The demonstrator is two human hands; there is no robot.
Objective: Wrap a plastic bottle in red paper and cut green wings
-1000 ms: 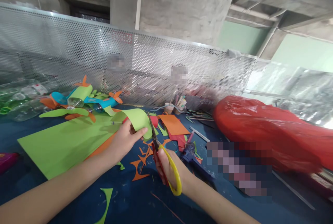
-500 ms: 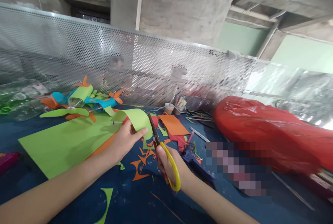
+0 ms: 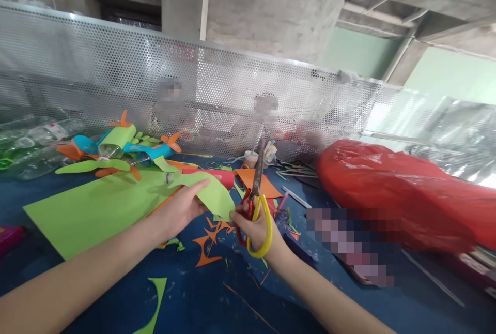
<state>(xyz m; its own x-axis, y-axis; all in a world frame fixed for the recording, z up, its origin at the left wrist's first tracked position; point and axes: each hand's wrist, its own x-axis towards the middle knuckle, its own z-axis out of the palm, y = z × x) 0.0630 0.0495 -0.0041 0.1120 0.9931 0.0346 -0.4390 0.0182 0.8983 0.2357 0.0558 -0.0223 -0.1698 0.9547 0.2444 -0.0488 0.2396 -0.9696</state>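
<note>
My left hand (image 3: 189, 205) is closed on a curved strip of light green paper (image 3: 214, 194). My right hand (image 3: 258, 225) holds scissors (image 3: 261, 223) with one yellow and one red handle loop, the blades pointing up and away from the paper. Its thumb and fingertips also meet the paper's right end. Below the hands lie orange paper scraps (image 3: 205, 251) and a curved green offcut (image 3: 157, 303). A large green sheet (image 3: 96, 207) lies left of my left hand. Just behind the strip is a red rolled piece (image 3: 225, 178).
Bottle models with paper propellers (image 3: 122, 140) and clear plastic bottles (image 3: 39, 142) stand at the back left. A red plastic bag (image 3: 387, 189) fills the right side. Cups of pens (image 3: 269, 153) stand before a perforated metal screen (image 3: 232, 80); two people show behind it.
The scissors have come away from the green strip, and their blades now point up. My right fingertips have moved onto the strip's end. The strip is lower and twisted toward my right hand.
</note>
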